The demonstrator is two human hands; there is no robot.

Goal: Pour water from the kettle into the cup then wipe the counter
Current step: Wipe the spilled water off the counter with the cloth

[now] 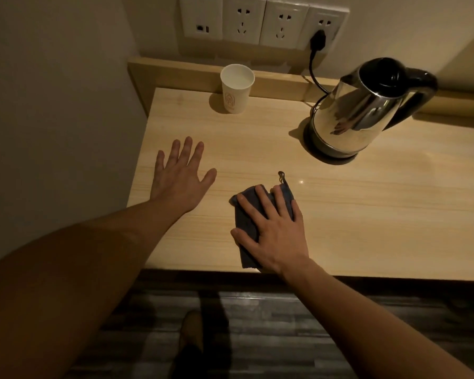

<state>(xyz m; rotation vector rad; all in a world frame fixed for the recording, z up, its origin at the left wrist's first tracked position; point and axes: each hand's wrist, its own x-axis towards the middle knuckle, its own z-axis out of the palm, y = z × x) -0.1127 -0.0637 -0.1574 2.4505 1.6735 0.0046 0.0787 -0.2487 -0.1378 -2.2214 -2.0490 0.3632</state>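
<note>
A steel kettle [359, 113] with a black lid and handle stands on its base at the back right of the wooden counter [367, 214]. A white paper cup [236, 88] stands upright at the back, left of the kettle. My right hand [274, 231] lies flat on a folded dark blue cloth [246, 228] near the counter's front edge, pressing it onto the wood. My left hand [179, 179] rests palm down on the counter's left part, fingers spread, holding nothing.
A black cord [314, 75] runs from the kettle's base to a plug in the wall sockets [263, 20]. A raised wooden ledge [279, 83] lines the back. A wall [58, 105] bounds the left side. Dark floor [257, 337] lies below the front edge.
</note>
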